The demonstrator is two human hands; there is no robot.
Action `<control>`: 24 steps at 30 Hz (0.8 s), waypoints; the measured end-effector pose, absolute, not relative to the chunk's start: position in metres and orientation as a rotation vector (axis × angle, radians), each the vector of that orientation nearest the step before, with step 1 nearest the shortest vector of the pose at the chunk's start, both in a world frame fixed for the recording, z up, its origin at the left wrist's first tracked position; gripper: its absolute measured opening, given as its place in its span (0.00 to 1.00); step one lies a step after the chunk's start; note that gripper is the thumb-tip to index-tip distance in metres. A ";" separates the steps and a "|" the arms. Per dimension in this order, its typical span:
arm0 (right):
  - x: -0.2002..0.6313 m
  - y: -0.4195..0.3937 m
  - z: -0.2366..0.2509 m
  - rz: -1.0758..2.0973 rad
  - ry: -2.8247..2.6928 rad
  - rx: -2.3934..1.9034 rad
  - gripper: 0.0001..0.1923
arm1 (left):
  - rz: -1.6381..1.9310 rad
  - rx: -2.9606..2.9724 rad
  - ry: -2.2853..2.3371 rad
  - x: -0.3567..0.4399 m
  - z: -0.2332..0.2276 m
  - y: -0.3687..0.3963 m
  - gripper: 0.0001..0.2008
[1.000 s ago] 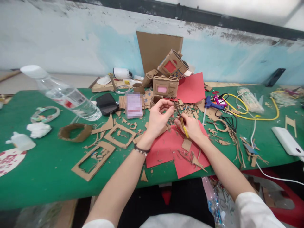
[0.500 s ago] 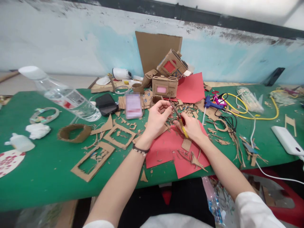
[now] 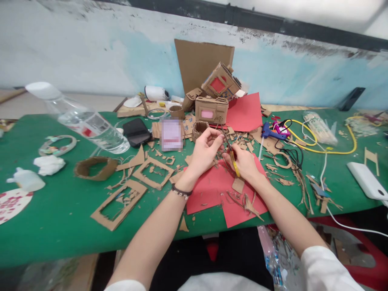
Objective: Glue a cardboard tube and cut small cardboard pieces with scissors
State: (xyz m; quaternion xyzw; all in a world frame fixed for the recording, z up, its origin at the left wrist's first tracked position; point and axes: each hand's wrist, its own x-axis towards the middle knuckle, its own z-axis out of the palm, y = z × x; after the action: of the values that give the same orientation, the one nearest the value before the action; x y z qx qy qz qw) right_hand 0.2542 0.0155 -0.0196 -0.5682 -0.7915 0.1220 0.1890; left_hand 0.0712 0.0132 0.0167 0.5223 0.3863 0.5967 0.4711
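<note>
My right hand [image 3: 245,163] is wrapped round a pair of scissors [image 3: 234,165] with yellow handles. The dark blades point up and away from me, close beside the fingertips of my left hand [image 3: 207,148]. That left hand is closed in a pinch; whatever small thing it grips is hidden by the fingers. Under both hands lies red paper [image 3: 206,190] strewn with brown scraps, among them a small cardboard square [image 3: 238,185]. Just beyond stand a cardboard ring [image 3: 200,130] and a camera-shaped cardboard model [image 3: 211,109].
Cardboard frames [image 3: 119,205], a larger cardboard ring [image 3: 95,169] and a tilted water bottle [image 3: 91,123] are on the left. Over to the right are a blue glue gun [image 3: 272,131], a yellow cable [image 3: 333,151] and a white power bank [image 3: 366,180]. Scraps cover the green tabletop [image 3: 60,226] around the hands.
The scissor blades have turned slightly more upright beside my left fingertips. Both hands keep their hold, and the whole view has shifted a little.
</note>
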 end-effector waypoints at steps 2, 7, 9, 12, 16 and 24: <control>0.255 0.014 -0.019 0.394 -2.221 -1.559 0.17 | 1.472 1.302 0.944 0.072 0.016 0.013 0.23; 0.252 0.013 -0.017 0.367 -2.237 -1.628 0.20 | 1.494 1.276 0.876 0.080 0.010 0.013 0.25; 0.251 0.013 -0.018 0.335 -2.248 -1.658 0.22 | 1.502 1.269 0.874 0.084 0.008 0.013 0.25; 0.250 0.014 -0.020 0.336 -2.255 -1.665 0.21 | 1.509 1.281 0.897 0.088 0.007 0.010 0.24; 0.251 0.015 -0.023 0.379 -2.261 -1.626 0.22 | 1.514 1.326 0.888 0.091 0.009 0.005 0.24; 0.251 0.018 -0.023 0.393 -2.293 -1.611 0.24 | 1.522 1.354 0.868 0.091 0.012 0.002 0.20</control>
State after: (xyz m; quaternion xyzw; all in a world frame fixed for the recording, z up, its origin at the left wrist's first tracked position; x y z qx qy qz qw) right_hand 0.2511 0.0176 -0.0232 -0.5624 -0.8005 0.1371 0.1552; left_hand 0.0909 0.0017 0.0121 0.5470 0.3505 0.6148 0.4471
